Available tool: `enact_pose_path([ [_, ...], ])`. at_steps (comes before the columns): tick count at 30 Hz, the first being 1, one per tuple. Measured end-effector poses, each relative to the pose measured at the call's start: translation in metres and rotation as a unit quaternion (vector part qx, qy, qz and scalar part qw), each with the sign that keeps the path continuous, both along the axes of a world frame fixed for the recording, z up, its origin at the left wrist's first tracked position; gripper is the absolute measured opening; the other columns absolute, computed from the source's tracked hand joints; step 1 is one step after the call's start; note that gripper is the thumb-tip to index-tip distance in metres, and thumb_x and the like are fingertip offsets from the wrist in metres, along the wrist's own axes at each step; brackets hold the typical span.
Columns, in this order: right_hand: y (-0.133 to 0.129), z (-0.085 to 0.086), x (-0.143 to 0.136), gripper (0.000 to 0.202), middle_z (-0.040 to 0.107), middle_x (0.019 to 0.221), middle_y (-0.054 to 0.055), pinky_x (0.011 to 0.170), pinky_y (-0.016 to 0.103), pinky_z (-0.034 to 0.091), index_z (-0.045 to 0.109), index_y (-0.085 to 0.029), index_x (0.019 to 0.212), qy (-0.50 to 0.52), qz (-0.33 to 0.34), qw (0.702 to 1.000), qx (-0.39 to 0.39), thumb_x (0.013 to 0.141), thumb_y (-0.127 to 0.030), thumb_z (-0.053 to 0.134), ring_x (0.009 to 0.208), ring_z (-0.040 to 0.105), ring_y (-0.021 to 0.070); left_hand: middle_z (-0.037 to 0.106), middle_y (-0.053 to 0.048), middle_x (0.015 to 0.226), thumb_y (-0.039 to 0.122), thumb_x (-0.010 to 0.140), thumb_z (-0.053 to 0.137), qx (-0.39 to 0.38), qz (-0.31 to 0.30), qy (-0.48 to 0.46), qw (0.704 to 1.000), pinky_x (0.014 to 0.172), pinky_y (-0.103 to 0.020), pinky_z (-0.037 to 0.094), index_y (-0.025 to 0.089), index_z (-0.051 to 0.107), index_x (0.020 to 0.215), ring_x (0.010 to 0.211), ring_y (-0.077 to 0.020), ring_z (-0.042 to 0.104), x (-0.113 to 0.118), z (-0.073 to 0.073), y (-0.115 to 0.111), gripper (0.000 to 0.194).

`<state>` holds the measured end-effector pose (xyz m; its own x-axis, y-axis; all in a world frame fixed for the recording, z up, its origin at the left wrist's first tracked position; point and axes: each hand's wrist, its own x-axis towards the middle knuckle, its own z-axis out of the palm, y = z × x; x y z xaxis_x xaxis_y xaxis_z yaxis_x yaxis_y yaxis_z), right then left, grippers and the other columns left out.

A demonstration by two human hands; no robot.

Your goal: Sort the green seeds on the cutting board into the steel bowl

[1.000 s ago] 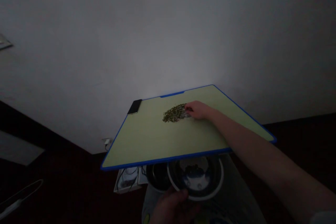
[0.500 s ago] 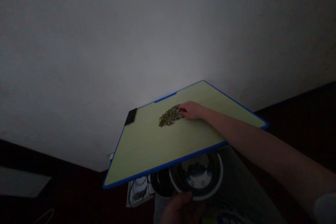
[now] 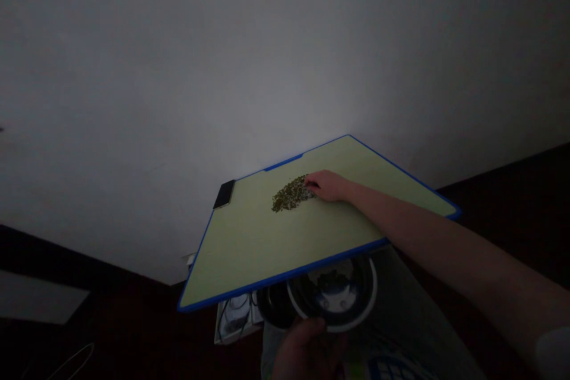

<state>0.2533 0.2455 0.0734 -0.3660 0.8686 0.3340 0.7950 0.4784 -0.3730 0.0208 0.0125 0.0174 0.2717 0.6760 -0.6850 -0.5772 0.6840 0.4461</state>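
Observation:
A loose pile of small green-brown grains (image 3: 288, 195) lies on a pale yellow-green board (image 3: 249, 237) with a blue rim. My right hand (image 3: 326, 184) is at the pile's right end, its fingers pinched together among the grains. Whatever is between those fingertips is too small to make out. Below the board's near edge, my left hand (image 3: 303, 347) grips the rim of a round metal bowl (image 3: 341, 303). The bowl is tilted, some dark bits show inside it, and the board hides its far part.
A black phone-like slab (image 3: 224, 194) lies at the board's far left corner. Beside the held bowl is a second dark bowl (image 3: 275, 307). A white box (image 3: 236, 317) with cables sits under the near edge. A pale wall (image 3: 267, 71) rises behind the board.
The view has shifted slightly, so the board sits a little farther right and higher. My right hand stays at the pile and my left hand still holds the bowl.

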Motion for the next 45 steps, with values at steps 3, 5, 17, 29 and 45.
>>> enact_pose_path([
  [3,0.001,-0.001,0.000,0.021,0.073,0.095,0.008,0.075,0.028,0.040,0.070,-0.019,0.100,0.006,0.007,1.000,0.002,0.088,-0.021,0.054,0.085,0.062,0.0197,0.081,-0.006,0.082,-0.001,0.070,0.060,-0.003,0.001,0.007,1.000,0.094,-0.044,0.050,0.017,0.053,0.134,0.089,-0.0265,0.074,0.001,0.001,0.000,0.066],
  [5,0.000,0.000,0.000,0.020,0.073,0.094,0.008,0.074,0.027,0.040,0.070,-0.018,0.100,0.009,0.011,1.000,-0.002,0.088,-0.021,0.054,0.084,0.062,0.0194,0.080,-0.005,0.079,-0.001,0.070,0.061,0.000,-0.004,0.010,1.000,0.095,-0.043,0.050,0.017,0.051,0.134,0.086,-0.0256,0.074,0.001,0.002,0.000,0.068],
  [17,-0.003,0.004,0.001,0.020,0.073,0.091,0.008,0.071,0.027,0.040,0.071,-0.017,0.100,0.001,0.009,1.000,-0.029,0.087,-0.021,0.055,0.079,0.062,0.0184,0.080,-0.007,0.088,0.003,0.072,0.062,-0.008,-0.017,0.009,1.000,0.093,-0.042,0.051,0.016,0.050,0.133,0.087,-0.0263,0.074,-0.002,-0.001,-0.001,0.064],
  [29,-0.003,0.006,0.003,0.023,0.073,0.095,0.008,0.073,0.025,0.042,0.071,-0.017,0.100,-0.013,0.009,0.999,-0.044,0.085,-0.021,0.055,0.083,0.064,0.0188,0.081,-0.006,0.083,0.001,0.071,0.060,0.015,-0.002,-0.028,0.999,0.096,-0.047,0.049,0.019,0.053,0.133,0.089,-0.0275,0.074,-0.001,-0.008,-0.003,0.065],
  [45,-0.001,0.004,0.004,0.022,0.073,0.092,0.008,0.070,0.026,0.041,0.071,-0.016,0.099,-0.014,0.017,0.999,-0.044,0.084,-0.020,0.055,0.079,0.062,0.0182,0.080,-0.007,0.085,0.002,0.069,0.062,0.007,0.024,-0.044,0.999,0.102,-0.052,0.044,0.020,0.056,0.130,0.104,-0.0312,0.070,0.002,-0.009,-0.004,0.064],
])
